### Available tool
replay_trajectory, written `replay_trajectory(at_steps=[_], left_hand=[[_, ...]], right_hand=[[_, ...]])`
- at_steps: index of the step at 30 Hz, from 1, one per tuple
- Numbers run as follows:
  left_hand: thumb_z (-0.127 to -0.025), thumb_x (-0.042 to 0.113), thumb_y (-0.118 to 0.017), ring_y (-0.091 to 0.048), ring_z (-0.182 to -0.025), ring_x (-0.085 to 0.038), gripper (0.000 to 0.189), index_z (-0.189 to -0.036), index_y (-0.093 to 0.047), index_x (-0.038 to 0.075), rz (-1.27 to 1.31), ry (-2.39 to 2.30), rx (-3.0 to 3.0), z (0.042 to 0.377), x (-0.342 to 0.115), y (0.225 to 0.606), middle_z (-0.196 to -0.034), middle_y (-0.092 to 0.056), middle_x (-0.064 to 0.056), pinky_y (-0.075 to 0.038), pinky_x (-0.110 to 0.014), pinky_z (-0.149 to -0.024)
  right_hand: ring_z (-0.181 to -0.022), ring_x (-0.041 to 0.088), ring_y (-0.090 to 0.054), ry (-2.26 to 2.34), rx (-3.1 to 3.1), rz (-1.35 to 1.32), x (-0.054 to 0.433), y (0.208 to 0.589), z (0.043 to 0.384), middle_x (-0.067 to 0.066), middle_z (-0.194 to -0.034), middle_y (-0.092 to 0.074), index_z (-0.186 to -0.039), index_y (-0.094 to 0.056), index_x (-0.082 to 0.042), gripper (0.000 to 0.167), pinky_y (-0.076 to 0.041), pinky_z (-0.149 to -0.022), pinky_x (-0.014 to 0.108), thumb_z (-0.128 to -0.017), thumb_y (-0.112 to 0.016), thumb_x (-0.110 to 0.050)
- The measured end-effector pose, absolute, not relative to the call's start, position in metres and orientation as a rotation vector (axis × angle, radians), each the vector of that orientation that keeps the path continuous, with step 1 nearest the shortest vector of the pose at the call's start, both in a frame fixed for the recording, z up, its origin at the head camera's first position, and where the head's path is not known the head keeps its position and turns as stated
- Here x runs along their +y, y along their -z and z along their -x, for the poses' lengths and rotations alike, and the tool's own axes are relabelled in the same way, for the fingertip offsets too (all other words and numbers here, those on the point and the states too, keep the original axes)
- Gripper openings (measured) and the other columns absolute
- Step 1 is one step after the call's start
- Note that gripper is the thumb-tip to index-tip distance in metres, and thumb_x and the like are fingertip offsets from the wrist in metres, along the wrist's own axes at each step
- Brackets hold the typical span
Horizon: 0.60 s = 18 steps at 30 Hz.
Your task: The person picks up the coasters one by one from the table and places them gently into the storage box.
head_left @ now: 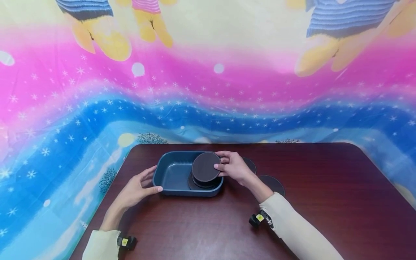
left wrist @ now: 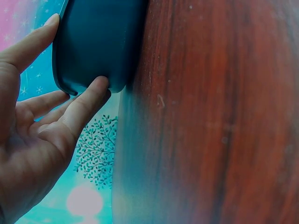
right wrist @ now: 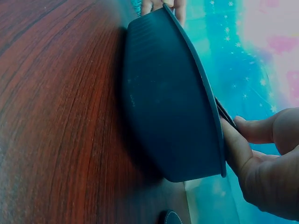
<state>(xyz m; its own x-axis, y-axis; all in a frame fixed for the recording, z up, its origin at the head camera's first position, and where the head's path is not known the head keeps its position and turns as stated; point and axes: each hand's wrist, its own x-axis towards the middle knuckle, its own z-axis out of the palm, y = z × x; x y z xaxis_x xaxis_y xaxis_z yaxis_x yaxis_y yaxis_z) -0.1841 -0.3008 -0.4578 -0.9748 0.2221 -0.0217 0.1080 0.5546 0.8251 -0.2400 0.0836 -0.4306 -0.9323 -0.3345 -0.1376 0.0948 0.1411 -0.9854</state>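
A dark blue-grey rectangular container (head_left: pixel 173 171) stands on the table. My left hand (head_left: pixel 138 187) grips its left end, thumb at the near corner of the rim and fingers against the end wall (left wrist: pixel 88 51). Between thumb and fingers, my right hand (head_left: pixel 235 168) pinches a round dark brown coaster (head_left: pixel 206 167), tilted over the right part of the container. Beneath it, more dark coasters (head_left: pixel 196 185) lie inside, mostly covered. In the right wrist view, the held coaster (right wrist: pixel 225 113) shows edge-on above the rim, with the right hand (right wrist: pixel 266 163) beside the container's end.
Two more dark round coasters, one (head_left: pixel 250 165) partly behind the right hand and another (head_left: pixel 273 185) by the right forearm, lie on the reddish-brown table (head_left: pixel 325 202). A patterned cloth (head_left: pixel 195 90) hangs behind the table's far edge.
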Motion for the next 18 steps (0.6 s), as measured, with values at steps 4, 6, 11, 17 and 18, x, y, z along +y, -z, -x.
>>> replay_trajectory(at_steps=[4,6,11,17,18], left_hand=[[-0.095,0.026,-0.085,-0.060,-0.141,-0.046,0.090,-0.169,-0.035,0.010,-0.280,-1.400,2.658,0.184,-0.301,0.458,-0.156,-0.058,-0.025,-0.060,-0.052,-0.106],[-0.095,0.026,-0.085,-0.060,-0.141,-0.046,0.090,-0.169,-0.035,0.010,-0.279,-1.397,2.659,0.184,-0.300,0.458,-0.156,-0.058,-0.025,-0.059,-0.053,-0.106],[-0.095,0.026,-0.085,-0.061,-0.141,-0.046,0.090,-0.169,-0.035,0.011,-0.285,-1.392,2.661,0.184,-0.301,0.458,-0.156,-0.058,-0.025,-0.060,-0.051,-0.105],[-0.095,0.026,-0.085,-0.060,-0.141,-0.046,0.090,-0.169,-0.034,0.011,-0.281,-1.388,2.660,0.184,-0.301,0.458,-0.157,-0.057,-0.025,-0.060,-0.052,-0.105],[-0.095,0.026,-0.085,-0.060,-0.142,-0.047,0.090,-0.169,-0.034,0.011,-0.280,-1.385,2.660,0.184,-0.301,0.458,-0.157,-0.057,-0.025,-0.060,-0.052,-0.105]], right_hand=[[-0.090,0.018,-0.080,1.809,2.141,0.255,0.080,0.429,0.239,0.025,-0.122,-0.074,-0.158,-0.050,-0.002,0.058,-0.067,-0.084,0.039,-0.103,-0.068,0.002],[-0.092,0.019,-0.080,1.797,2.149,0.258,0.078,0.428,0.238,0.025,-0.123,-0.074,-0.158,-0.051,-0.003,0.058,-0.067,-0.085,0.040,-0.103,-0.068,0.003],[-0.093,0.022,-0.081,1.738,2.209,0.265,0.074,0.428,0.239,0.023,-0.124,-0.075,-0.157,-0.053,-0.005,0.057,-0.067,-0.085,0.042,-0.103,-0.069,0.000],[-0.112,0.028,-0.079,1.546,2.490,0.359,0.067,0.425,0.232,0.018,-0.131,-0.075,-0.149,-0.063,-0.008,0.049,-0.066,-0.092,0.042,-0.101,-0.075,-0.011],[-0.118,0.029,-0.077,1.499,2.557,0.398,0.067,0.425,0.230,0.017,-0.135,-0.074,-0.148,-0.065,-0.009,0.048,-0.065,-0.096,0.042,-0.101,-0.076,-0.014]])
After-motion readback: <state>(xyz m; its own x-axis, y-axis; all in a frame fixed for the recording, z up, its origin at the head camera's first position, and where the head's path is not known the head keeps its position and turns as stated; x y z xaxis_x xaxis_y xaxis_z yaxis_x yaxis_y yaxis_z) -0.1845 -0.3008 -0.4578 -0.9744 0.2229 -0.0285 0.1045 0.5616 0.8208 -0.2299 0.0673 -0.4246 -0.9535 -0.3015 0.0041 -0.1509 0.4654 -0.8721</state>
